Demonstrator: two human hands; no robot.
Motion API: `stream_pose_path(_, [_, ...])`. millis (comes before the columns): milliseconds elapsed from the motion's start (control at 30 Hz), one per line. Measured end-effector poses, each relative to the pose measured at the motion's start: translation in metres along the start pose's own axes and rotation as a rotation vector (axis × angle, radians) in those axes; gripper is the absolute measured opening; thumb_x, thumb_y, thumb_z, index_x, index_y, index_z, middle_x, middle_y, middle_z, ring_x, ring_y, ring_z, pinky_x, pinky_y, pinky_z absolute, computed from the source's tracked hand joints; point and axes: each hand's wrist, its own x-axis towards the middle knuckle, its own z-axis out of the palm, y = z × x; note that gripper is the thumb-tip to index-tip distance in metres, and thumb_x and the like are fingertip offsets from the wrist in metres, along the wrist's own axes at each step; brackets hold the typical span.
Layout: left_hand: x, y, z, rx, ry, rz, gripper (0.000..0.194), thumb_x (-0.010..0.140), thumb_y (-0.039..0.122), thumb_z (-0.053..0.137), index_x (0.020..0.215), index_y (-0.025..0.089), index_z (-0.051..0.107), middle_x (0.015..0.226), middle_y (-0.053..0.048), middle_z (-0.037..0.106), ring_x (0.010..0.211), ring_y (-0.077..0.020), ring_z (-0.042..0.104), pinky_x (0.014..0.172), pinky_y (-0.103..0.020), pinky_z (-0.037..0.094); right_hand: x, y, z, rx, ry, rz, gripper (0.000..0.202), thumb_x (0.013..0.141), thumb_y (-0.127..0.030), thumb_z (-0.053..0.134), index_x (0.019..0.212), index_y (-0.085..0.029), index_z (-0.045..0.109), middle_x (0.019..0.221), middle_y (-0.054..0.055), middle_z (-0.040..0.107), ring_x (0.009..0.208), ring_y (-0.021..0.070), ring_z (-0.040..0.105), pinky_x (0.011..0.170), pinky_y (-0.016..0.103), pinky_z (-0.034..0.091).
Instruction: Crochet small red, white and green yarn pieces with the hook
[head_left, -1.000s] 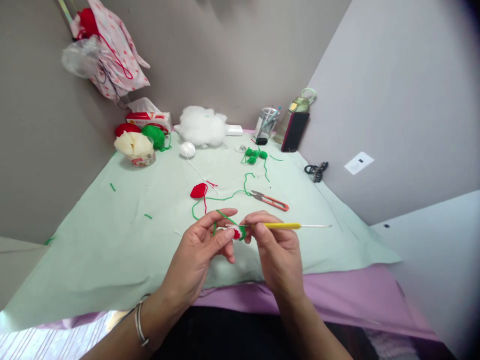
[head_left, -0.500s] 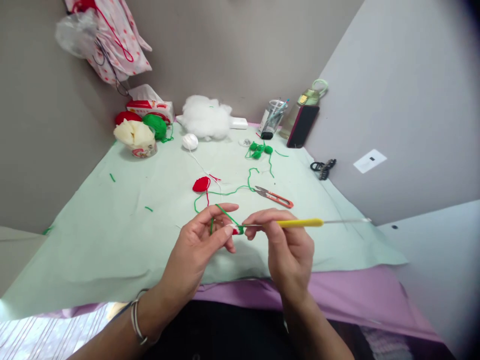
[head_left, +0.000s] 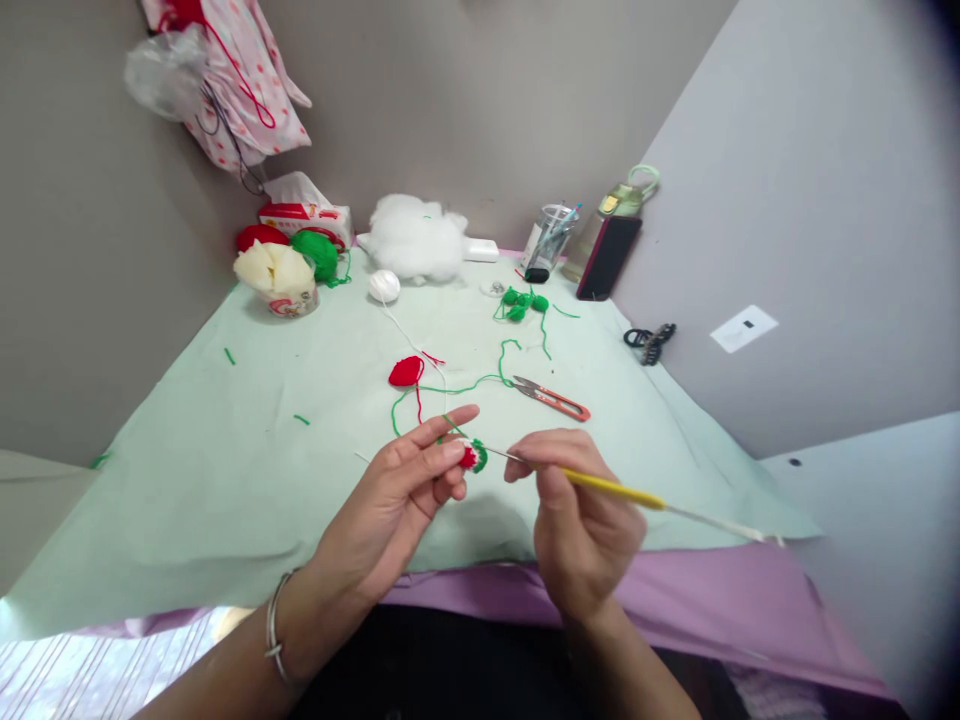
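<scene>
Between thumb and fingers, my left hand (head_left: 397, 490) pinches a small crochet piece (head_left: 472, 456), red and white with a green edge. Green yarn (head_left: 454, 425) runs over its raised index finger. My right hand (head_left: 585, 510) is closed around a crochet hook (head_left: 615, 489) with a yellow handle; the metal tip points left and reaches the green edge. Beyond the hands lie a red yarn ball (head_left: 406, 371) and a loose strand of green yarn (head_left: 472, 387). Orange-handled thread snips (head_left: 551, 399) rest to the right of them.
At the back are white stuffing (head_left: 416, 238), a white yarn ball (head_left: 384, 286), small green pieces (head_left: 517, 304), a clear cup (head_left: 551, 240) and a phone (head_left: 609, 258). Back left: a paper bowl (head_left: 289, 300), green yarn (head_left: 319, 255) and a tissue box (head_left: 330, 222). A hair clip (head_left: 651, 344) lies right.
My right hand has shifted slightly right and down, tilting the hook so its rear end is lower. The crochet piece now shows more of its red and green face.
</scene>
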Motion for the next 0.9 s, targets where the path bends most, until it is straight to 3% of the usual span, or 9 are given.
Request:
stream_pose_path(67, [-0.001,0.001,0.000,0.026,-0.009,0.044,0.039,0.084,0.019,0.086,0.123,0.019,0.081,0.080,0.003,0.063,0.063,-0.0055,0.056,0.067,-0.018,0.052,0.004,-0.003,0.002,0.168,0.005,0.132,0.023,0.105,-0.021,0.055,0.103,-0.026,0.077,0.087,0.005,0.070,0.073,0.0188,0.066,0.066,0.036,0.057])
stream_pose_path(133, [-0.002,-0.002,0.002,0.090,-0.027,0.095,0.036,0.084,0.020,0.086,0.120,0.022,0.082,0.082,0.003,0.064,0.063,-0.0063,0.058,0.066,-0.019,0.052,0.006,-0.004,0.003,0.198,-0.036,0.164,0.021,0.105,-0.022,0.058,0.101,-0.027,0.078,0.091,0.005,0.074,0.081,0.0202,0.069,0.071,0.037,0.058])
stream_pose_path(267, [0.000,-0.008,0.003,0.178,-0.006,0.186,0.037,0.083,0.023,0.088,0.119,0.024,0.081,0.085,0.002,0.067,0.063,-0.0071,0.059,0.066,-0.021,0.051,0.001,-0.003,0.004,-0.044,-0.103,-0.005,0.029,0.100,-0.011,0.062,0.114,-0.031,0.078,0.101,0.005,0.077,0.092,0.0213,0.072,0.078,0.037,0.060])
stream_pose_path(400, [0.005,-0.006,-0.001,0.056,-0.053,0.004,0.041,0.082,0.026,0.088,0.121,0.018,0.080,0.066,0.005,0.058,0.051,-0.0054,0.045,0.049,-0.017,0.041,-0.003,-0.002,-0.001,-0.235,-0.093,-0.163,0.033,0.095,-0.008,0.067,0.113,-0.033,0.080,0.106,0.007,0.076,0.092,0.0231,0.072,0.074,0.038,0.059])
stream_pose_path(467, [0.006,-0.003,-0.003,0.015,-0.063,-0.067,0.037,0.083,0.026,0.087,0.118,0.015,0.081,0.057,0.008,0.046,0.047,-0.0037,0.033,0.044,-0.015,0.033,0.000,-0.001,-0.003,-0.105,-0.029,-0.061,0.030,0.100,-0.011,0.062,0.112,-0.031,0.079,0.098,0.006,0.076,0.085,0.0211,0.070,0.072,0.037,0.058])
stream_pose_path(533, [0.006,-0.001,-0.002,0.017,-0.043,-0.034,0.034,0.083,0.025,0.086,0.116,0.014,0.082,0.056,0.010,0.042,0.046,-0.0031,0.029,0.042,-0.014,0.029,0.003,-0.001,-0.003,0.100,0.032,0.099,0.026,0.104,-0.016,0.057,0.108,-0.029,0.079,0.090,0.004,0.073,0.074,0.0179,0.066,0.067,0.035,0.056])
stream_pose_path(600, [0.005,-0.001,-0.001,0.060,-0.033,0.036,0.032,0.084,0.025,0.086,0.114,0.016,0.081,0.058,0.009,0.046,0.045,-0.0030,0.033,0.042,-0.015,0.032,0.004,-0.001,-0.002,0.234,0.019,0.208,0.021,0.104,-0.021,0.059,0.103,-0.028,0.079,0.088,0.003,0.072,0.072,0.0166,0.064,0.066,0.034,0.055])
stream_pose_path(733, [0.003,-0.005,0.003,0.162,-0.050,0.117,0.034,0.082,0.025,0.088,0.116,0.020,0.081,0.071,0.004,0.062,0.052,-0.0057,0.053,0.051,-0.019,0.045,0.004,0.000,-0.001,0.214,-0.049,0.261,0.017,0.102,-0.023,0.065,0.102,-0.028,0.081,0.093,0.004,0.076,0.088,0.0184,0.069,0.077,0.033,0.057])
stream_pose_path(900, [0.001,-0.003,0.002,0.173,-0.068,0.109,0.035,0.082,0.025,0.087,0.116,0.019,0.081,0.081,0.000,0.066,0.060,-0.0091,0.058,0.058,-0.023,0.052,0.008,0.002,-0.002,0.399,0.011,0.410,0.017,0.101,-0.034,0.067,0.094,-0.023,0.078,0.085,0.004,0.075,0.070,0.0164,0.067,0.066,0.032,0.057])
